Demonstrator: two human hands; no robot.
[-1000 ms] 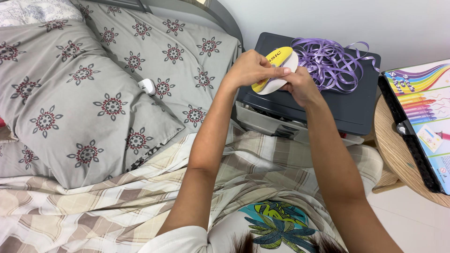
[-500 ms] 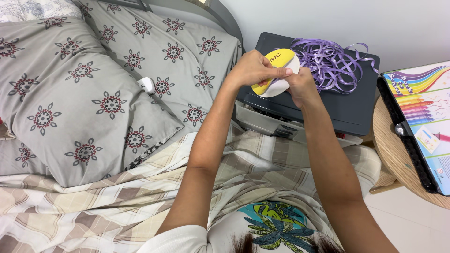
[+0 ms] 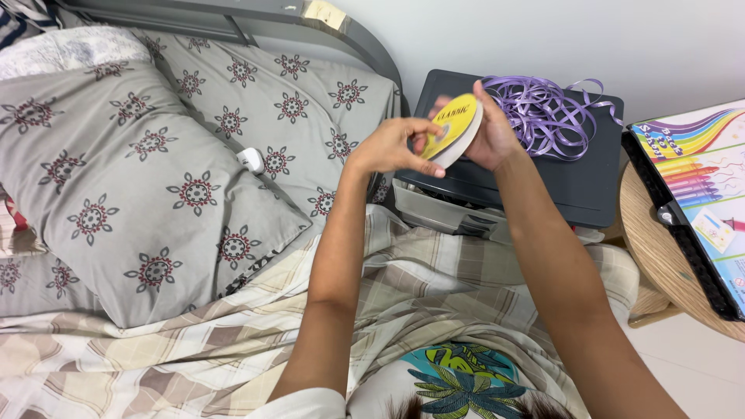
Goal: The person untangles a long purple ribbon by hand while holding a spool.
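Both hands on a ribbon spool, upper centre of frame.
Right hand (image 3: 492, 133) cups the yellow-faced spool (image 3: 455, 128) from behind; left hand (image 3: 389, 147) pinches its lower edge, arms outstretched.

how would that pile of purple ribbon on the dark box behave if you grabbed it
The purple ribbon lies in loose, tangled loops on the dark box, so it is probably floppy and light. Lifted, it would likely come up as a snarl, trailing strands. Its sheen suggests it may slip through fingers.

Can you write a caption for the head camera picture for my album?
Two hands, left hand and right hand, hold a yellow ribbon spool beside tangled purple ribbon on a dark box.
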